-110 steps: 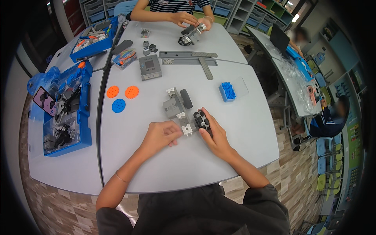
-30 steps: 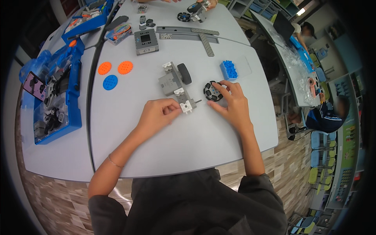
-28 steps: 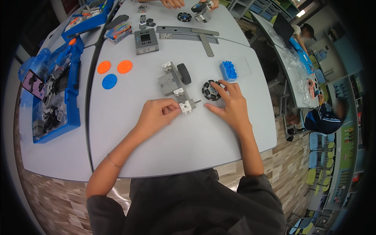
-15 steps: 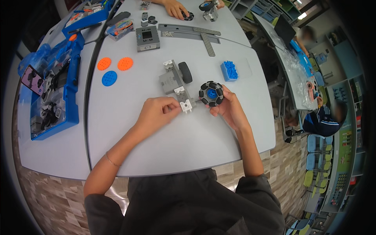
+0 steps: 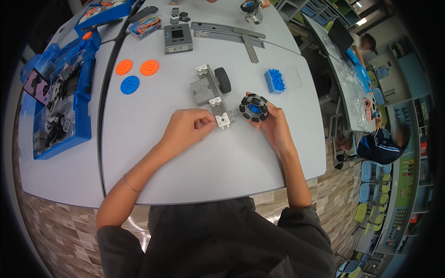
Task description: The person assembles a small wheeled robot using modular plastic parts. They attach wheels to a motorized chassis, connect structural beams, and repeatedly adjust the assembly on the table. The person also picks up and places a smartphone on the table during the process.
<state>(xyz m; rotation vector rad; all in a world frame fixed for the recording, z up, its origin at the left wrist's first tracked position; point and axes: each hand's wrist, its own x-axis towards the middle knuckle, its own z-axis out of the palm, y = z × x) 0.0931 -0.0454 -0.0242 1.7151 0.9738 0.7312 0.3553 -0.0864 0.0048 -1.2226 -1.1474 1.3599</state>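
Observation:
A grey motor assembly [image 5: 202,91] with white corner connectors lies on the table, a black rubber-tyred wheel [image 5: 223,80] mounted at its far right side. My left hand [image 5: 192,127] has its fingers curled and pinches the assembly's near end beside a white connector [image 5: 222,121]. In my right hand [image 5: 274,123] is an omni wheel [image 5: 253,107] with black rollers and a blue hub, gripped at its right and lower rim. The omni wheel sits close to the right of the assembly's near end, tilted, at a short grey shaft. Whether the shaft enters the hub is hidden.
A blue tub of pegs [image 5: 275,81] stands right. Orange gears [image 5: 149,67] and a blue gear [image 5: 130,85] lie left. Farther back are a grey controller [image 5: 178,38] and grey beams [image 5: 227,34]. Blue parts bins [image 5: 83,99] line the left; another person's hand [image 5: 265,3] holds a wheeled build.
The omni wheel has tilted in my right hand, its face turning more upward. My left hand stays at the assembly. Across the table, the other person's hand and a black wheel have mostly left view.

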